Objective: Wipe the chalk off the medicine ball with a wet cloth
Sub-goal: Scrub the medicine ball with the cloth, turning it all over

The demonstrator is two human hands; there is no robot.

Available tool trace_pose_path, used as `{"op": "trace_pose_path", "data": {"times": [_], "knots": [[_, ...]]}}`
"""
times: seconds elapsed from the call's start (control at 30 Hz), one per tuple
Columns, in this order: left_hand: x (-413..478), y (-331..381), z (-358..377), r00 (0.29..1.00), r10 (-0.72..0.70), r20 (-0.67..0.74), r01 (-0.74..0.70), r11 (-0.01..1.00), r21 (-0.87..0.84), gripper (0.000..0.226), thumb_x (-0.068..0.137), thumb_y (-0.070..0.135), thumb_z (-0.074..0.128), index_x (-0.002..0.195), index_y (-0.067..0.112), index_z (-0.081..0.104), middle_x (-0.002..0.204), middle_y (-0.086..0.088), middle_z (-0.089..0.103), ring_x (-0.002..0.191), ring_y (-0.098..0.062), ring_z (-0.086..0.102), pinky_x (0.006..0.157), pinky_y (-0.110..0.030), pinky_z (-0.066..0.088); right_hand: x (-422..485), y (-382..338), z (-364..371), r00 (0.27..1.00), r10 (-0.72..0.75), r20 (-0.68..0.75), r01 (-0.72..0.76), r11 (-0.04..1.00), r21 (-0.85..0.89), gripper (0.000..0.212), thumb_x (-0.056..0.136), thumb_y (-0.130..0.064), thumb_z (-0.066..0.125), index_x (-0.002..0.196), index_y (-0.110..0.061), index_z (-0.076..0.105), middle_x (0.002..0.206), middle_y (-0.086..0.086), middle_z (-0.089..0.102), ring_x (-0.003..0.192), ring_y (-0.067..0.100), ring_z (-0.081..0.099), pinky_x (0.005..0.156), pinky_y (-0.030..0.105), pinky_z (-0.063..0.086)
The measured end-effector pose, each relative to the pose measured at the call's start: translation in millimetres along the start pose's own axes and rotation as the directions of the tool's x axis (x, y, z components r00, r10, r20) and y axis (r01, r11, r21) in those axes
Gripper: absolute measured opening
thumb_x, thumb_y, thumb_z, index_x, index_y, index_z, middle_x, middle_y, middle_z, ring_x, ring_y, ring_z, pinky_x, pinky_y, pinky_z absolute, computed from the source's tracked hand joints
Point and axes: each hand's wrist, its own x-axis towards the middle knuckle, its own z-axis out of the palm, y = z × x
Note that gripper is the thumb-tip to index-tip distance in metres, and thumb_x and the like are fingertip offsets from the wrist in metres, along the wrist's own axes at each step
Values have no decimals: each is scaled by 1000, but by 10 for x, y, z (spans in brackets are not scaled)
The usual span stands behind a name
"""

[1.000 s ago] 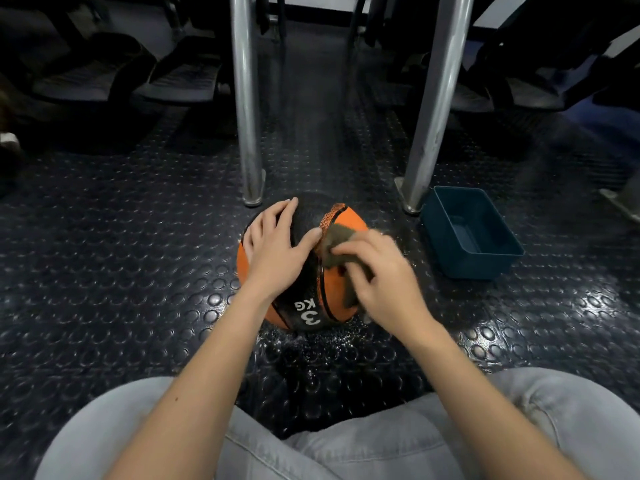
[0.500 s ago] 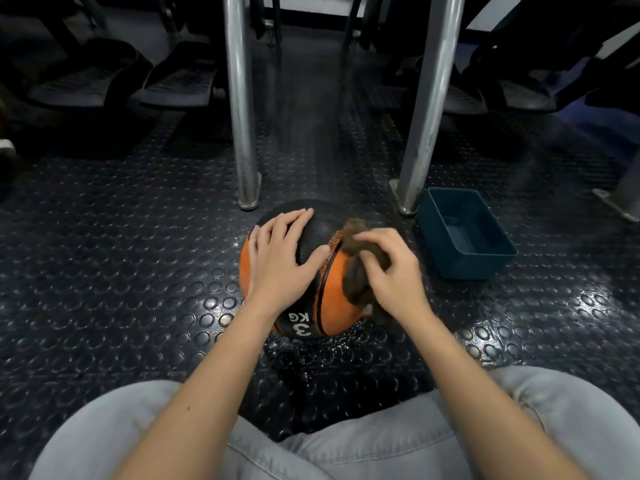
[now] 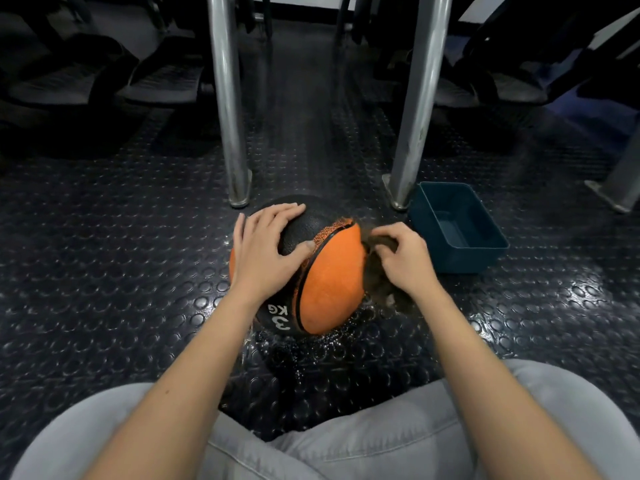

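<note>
On a studded black floor, a left hand with fingers spread flat steadies an orange-and-black medicine ball while the right hand, fingers clamped on a dark wet cloth, presses its right side, near a teal tub.

Dark rubber floor w/ round studs, wet & speckled w/ droplets round the medicine ball, which sits on it approx. centre. Teal tub stands just right of the ball. Behind it, left post & right post stand on foot plates; third post foot far right.
</note>
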Motion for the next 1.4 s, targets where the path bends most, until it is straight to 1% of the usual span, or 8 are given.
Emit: {"op": "trace_pose_path", "data": {"times": [0.23, 0.43, 0.6, 0.8, 0.93, 1.07, 1.23, 1.4], "knots": [[-58, -96, -34, 998, -1, -60, -2, 999, -48, 63, 67, 59, 42, 124, 37, 55, 121, 30, 41, 118, 6, 29, 113, -29, -4, -150, -396, 5, 908, -416, -58, 419, 905, 71, 24, 82, 4, 59, 100, -9, 68, 100, 1, 59, 98, 11, 54, 92, 17, 39], [-78, -63, -25, 997, 74, -38, -76, 995, -66, 60, 70, 58, 46, 125, 36, 56, 123, 33, 40, 121, 1, 33, 113, -29, 5, 19, 32, -198, 998, -58, 27, 64, 947, -314, 27, 90, -5, 55, 110, -19, 67, 105, -2, 51, 107, 19, 50, 88, 26, 39], [-93, -39, -12, 990, 143, 10, -141, 983, -118, 52, 65, 54, 53, 117, 47, 51, 120, 39, 40, 122, 5, 33, 111, -23, 10, -143, -361, -77, 925, -380, -2, 380, 925, -9, 24, 85, -1, 60, 103, -14, 69, 97, -2, 53, 93, 9, 51, 85, 12, 37], [-144, -4, 26, 971, 238, 5, -237, 969, -64, 55, 70, 64, 53, 122, 44, 53, 125, 31, 40, 122, 7, 25, 105, -18, 9, 10, 151, -219, 999, 48, 12, -43, 963, -265, 23, 88, -6, 59, 104, -19, 68, 108, 3, 55, 109, 22, 52, 93, 28, 40], [-191, -18, 34, 958, 286, -5, -286, 958, -13, 59, 71, 68, 57, 122, 37, 57, 126, 22, 48, 123, -3, 31, 105, -22, 14, 53, -127, -315, 971, -197, -133, 207, 976, 61, 26, 83, -1, 64, 101, -20, 68, 97, -6, 60, 89, -7, 54, 82, 2, 34], [-132, 52, 71, 906, 418, 73, -421, 907, 25, 56, 73, 65, 59, 119, 32, 61, 125, 14, 57, 119, -13, 42, 105, -29, 22, -26, -72, -330, 963, -238, 129, 217, 963, 158, 32, 80, 1, 69, 96, -27, 68, 95, -10, 62, 87, -9, 57, 83, 7, 39], [-116, 6, 29, 913, 404, 64, -404, 915, -2, 55, 69, 67, 60, 116, 39, 61, 124, 24, 53, 121, -8, 38, 106, -19, 11, 32, 300, -278, 990, 94, 107, -65, 967, -248, 28, 82, -2, 65, 104, -19, 71, 113, 7, 64, 111, 23, 55, 99, 28, 39], [-83, 141, -74, 994, 104, -45, -107, 991, -80, 26, 72, 58, 62, 83, 35, 62, 96, 24, 55, 99, 1, 39, 90, -18, 19, -4, -209, -290, 979, -189, -79, 201, 958, 205, 32, 77, -1, 72, 98, -24, 66, 100, -8, 67, 98, 8, 62, 91, 17, 44]]}}
